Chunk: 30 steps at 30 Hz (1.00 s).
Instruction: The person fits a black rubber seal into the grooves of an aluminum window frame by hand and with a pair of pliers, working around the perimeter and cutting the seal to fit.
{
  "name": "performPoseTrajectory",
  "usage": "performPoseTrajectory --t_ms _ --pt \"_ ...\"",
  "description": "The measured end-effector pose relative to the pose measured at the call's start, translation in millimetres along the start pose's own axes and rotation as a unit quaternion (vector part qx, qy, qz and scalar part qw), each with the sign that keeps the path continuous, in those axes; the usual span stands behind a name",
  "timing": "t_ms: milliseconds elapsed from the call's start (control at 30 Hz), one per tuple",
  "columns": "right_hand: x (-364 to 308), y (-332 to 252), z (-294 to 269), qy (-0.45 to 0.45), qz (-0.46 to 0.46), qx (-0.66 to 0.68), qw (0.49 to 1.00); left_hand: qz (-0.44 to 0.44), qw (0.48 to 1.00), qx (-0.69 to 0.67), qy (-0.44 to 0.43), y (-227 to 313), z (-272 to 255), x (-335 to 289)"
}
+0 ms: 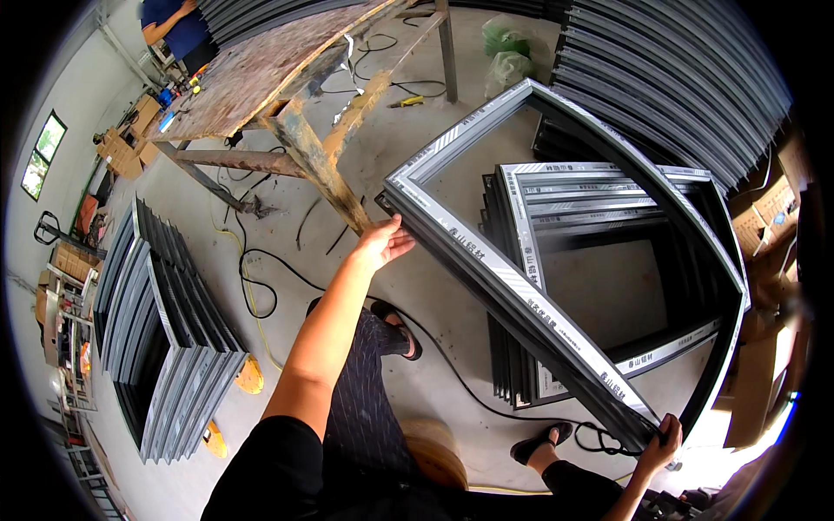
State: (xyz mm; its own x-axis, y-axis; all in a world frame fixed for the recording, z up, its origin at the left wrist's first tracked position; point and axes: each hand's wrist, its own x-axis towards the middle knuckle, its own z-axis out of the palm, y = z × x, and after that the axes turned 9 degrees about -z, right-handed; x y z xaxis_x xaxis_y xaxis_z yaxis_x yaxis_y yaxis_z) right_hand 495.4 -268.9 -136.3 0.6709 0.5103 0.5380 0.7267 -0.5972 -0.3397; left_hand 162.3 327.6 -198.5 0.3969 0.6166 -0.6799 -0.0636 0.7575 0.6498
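Note:
A rectangular dark metal window frame [530, 291], its faces covered with silver-white printed film, is held up at a tilt in front of me. My left hand [385, 243] is at its left corner, with the thumb and fingertips against the outer edge. My right hand [662, 445] is wrapped round the near right corner, its fingers closed. Behind and beneath the held frame stands a stack of similar window frames [526, 230] on the floor. The held frame hides part of that stack.
At left, more frames [178, 347] stand on a pallet truck's yellow forks [250, 376]. A worn workbench [287, 52] is ahead, with a person [178, 33] behind it. Cables [434, 352] cross the floor near my feet. A tall frame stack [669, 78] and cardboard boxes [764, 217] are at right.

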Motion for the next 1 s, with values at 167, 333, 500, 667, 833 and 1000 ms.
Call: performPoseTrajectory --t_ms 167,333,500,667,833,1000 --pt "-2 0 5 0.000 0.007 -0.035 0.999 -0.005 1.000 -0.006 0.028 0 3 5" --pt "1 -10 5 0.005 0.026 -0.029 0.999 -0.011 1.000 -0.011 -0.005 -13 4 -7" --pt "2 -14 0 -0.003 0.033 -0.028 0.999 -0.039 0.998 0.011 0.040 -31 43 -37" --pt "4 -21 3 0.013 0.011 -0.019 1.000 0.038 0.999 -0.024 0.016 -64 39 -22" --pt "6 -27 -4 0.004 0.027 -0.008 1.000 -0.042 0.999 0.006 -0.009 -74 70 -55" --pt "7 -26 0 -0.012 0.014 -0.011 1.000 0.008 1.000 0.000 -0.027 -93 74 -55"
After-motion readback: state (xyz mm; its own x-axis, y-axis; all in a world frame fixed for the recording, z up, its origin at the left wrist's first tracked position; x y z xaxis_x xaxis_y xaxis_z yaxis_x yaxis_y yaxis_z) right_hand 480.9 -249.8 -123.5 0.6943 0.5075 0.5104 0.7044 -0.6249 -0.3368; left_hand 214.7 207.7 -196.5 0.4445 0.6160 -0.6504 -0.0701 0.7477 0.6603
